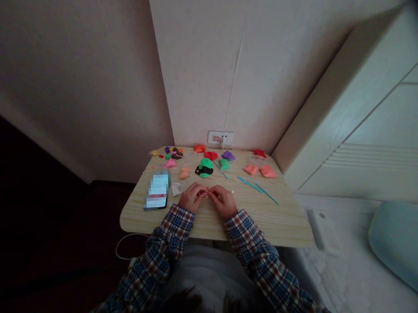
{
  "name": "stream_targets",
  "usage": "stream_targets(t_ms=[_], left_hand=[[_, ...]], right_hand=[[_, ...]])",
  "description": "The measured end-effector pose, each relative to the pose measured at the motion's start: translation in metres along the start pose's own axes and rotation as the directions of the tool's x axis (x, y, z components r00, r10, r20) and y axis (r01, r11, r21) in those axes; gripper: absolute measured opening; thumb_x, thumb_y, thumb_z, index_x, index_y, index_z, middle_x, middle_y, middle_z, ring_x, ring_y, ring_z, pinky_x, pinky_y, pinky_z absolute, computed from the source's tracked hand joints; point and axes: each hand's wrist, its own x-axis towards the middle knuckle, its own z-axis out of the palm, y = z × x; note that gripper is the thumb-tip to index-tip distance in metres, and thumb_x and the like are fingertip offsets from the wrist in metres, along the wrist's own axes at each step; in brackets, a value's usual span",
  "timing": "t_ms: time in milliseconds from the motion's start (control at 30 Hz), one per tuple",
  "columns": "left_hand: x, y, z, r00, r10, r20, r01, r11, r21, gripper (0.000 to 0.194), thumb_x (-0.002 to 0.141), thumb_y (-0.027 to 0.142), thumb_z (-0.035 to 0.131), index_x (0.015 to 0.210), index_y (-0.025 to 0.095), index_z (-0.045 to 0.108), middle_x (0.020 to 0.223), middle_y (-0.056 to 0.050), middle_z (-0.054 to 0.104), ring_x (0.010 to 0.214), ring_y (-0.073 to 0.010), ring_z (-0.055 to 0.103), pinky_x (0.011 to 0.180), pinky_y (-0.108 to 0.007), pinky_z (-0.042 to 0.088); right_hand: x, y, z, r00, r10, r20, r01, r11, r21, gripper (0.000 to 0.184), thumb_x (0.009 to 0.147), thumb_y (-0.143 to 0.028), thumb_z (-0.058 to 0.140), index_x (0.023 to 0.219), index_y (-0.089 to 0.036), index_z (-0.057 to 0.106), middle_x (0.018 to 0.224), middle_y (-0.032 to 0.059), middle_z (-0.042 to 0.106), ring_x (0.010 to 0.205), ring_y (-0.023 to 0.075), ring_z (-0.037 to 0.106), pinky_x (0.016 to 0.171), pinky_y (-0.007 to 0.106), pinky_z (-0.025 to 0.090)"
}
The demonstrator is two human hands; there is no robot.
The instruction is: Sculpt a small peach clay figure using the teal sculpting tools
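1. My left hand [192,198] and right hand [225,202] meet over the middle of the counter [274,227], toward its near side, their fingertips close together.
2. The fingers of both are curled and pinching what looks like a small piece [205,193] between them; it is mostly hidden, and I cannot tell its exact shape or colour.
3. I judge the step in hand to be shaping that piece by fingertip, perhaps soft clay.
4. Just beyond my fingers sits the green-and-black figure [205,162], a rounded green top over a black band, apart from both hands.
5. The next move, I'd say, calls for light, even pressure and steady wrists, so the little piece neither flattens nor drops.
6. To the left of my left hand lie a white packet [176,189] and, farther left, a phone [158,190] with its screen lit.
7. To the right, well apart from my right hand, are a wide blue tool [249,184] and a thin blue stick [267,194].
8. Along the far side are a red packet [211,155] and a purple packet [228,155].
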Motion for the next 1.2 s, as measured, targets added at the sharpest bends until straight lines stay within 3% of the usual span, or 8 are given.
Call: stream_targets(t_ms=[167, 367, 500, 633, 867, 1000, 1200], left_hand=[[-0.001, 0.000, -0.001, 0.999, -0.034, -0.023, 0.035, 0.999, 0.012, 0.013, 0.088, 0.022, 0.048, 0.080, 0.017, 0.057, 0.077, -0.003, 0.063, 0.067, -0.0145, 0.060, 0.064, -0.027, 0.051], [-0.004, -0.002, -0.007, 0.988, -0.116, -0.104, 0.122, 0.991, 0.056, 0.012, 0.087, 0.023, 0.051, 0.078, 0.018, 0.056, 0.067, 0.000, 0.060, 0.060, -0.0129, 0.059, 0.061, -0.025, 0.050], [-0.005, -0.003, -0.009, 0.979, -0.148, -0.143, 0.160, 0.984, 0.080, 0.012, 0.085, 0.026, 0.056, 0.077, 0.018, 0.057, 0.070, -0.001, 0.063, 0.062, -0.0130, 0.060, 0.062, -0.025, 0.050], [-0.003, -0.002, -0.010, 0.972, -0.159, -0.171, 0.174, 0.982, 0.077, 0.012, 0.087, 0.022, 0.051, 0.078, 0.018, 0.059, 0.070, -0.001, 0.064, 0.063, -0.0138, 0.061, 0.065, -0.026, 0.051], [-0.002, 0.002, -0.011, 0.981, -0.143, -0.134, 0.146, 0.989, 0.011, 0.016, 0.087, 0.023, 0.053, 0.078, 0.018, 0.064, 0.066, -0.001, 0.066, 0.066, -0.0152, 0.063, 0.067, -0.028, 0.050], [-0.002, 0.000, -0.010, 0.986, -0.124, -0.113, 0.120, 0.992, -0.038, 0.016, 0.086, 0.021, 0.054, 0.075, 0.017, 0.066, 0.066, -0.003, 0.068, 0.064, -0.0149, 0.064, 0.065, -0.027, 0.052], [0.000, 0.001, -0.010, 0.991, -0.112, -0.068, 0.107, 0.991, -0.080, 0.014, 0.084, 0.021, 0.059, 0.074, 0.017, 0.067, 0.067, -0.003, 0.071, 0.061, -0.0135, 0.067, 0.061, -0.024, 0.055]], right_hand=[[0.000, -0.006, -0.002, 0.996, 0.024, -0.089, -0.026, 1.000, -0.017, 0.020, 0.087, -0.030, 0.051, 0.075, -0.019, 0.063, 0.075, 0.0045, 0.064, 0.071, 0.0160, 0.058, 0.067, 0.031, 0.050], [-0.007, 0.008, -0.015, 0.967, 0.135, -0.217, -0.144, 0.989, -0.025, 0.020, 0.088, -0.027, 0.044, 0.094, -0.017, 0.062, 0.075, 0.0043, 0.064, 0.065, 0.0151, 0.058, 0.063, 0.029, 0.049], [-0.009, 0.009, -0.013, 0.980, 0.114, -0.161, -0.122, 0.992, -0.036, 0.019, 0.084, -0.024, 0.049, 0.098, -0.017, 0.061, 0.076, 0.0038, 0.064, 0.062, 0.0151, 0.056, 0.060, 0.028, 0.048], [-0.010, 0.004, -0.005, 0.998, 0.033, -0.055, -0.036, 0.997, -0.066, 0.014, 0.079, -0.018, 0.053, 0.087, -0.019, 0.064, 0.078, 0.0045, 0.063, 0.073, 0.0178, 0.058, 0.069, 0.032, 0.048], [-0.014, 0.005, -0.002, 0.999, 0.026, 0.031, -0.022, 0.991, -0.133, 0.018, 0.079, -0.013, 0.053, 0.092, -0.019, 0.064, 0.084, 0.0046, 0.063, 0.080, 0.0192, 0.058, 0.076, 0.035, 0.043], [-0.016, -0.003, -0.003, 0.998, 0.042, 0.042, -0.034, 0.986, -0.161, 0.016, 0.086, -0.017, 0.050, 0.088, -0.021, 0.066, 0.087, 0.0041, 0.065, 0.087, 0.0192, 0.058, 0.081, 0.036, 0.038], [-0.014, -0.008, -0.007, 0.998, 0.065, -0.013, -0.067, 0.980, -0.187, 0.027, 0.092, -0.025, 0.045, 0.080, -0.019, 0.067, 0.089, 0.0059, 0.064, 0.087, 0.0197, 0.057, 0.081, 0.036, 0.035]])
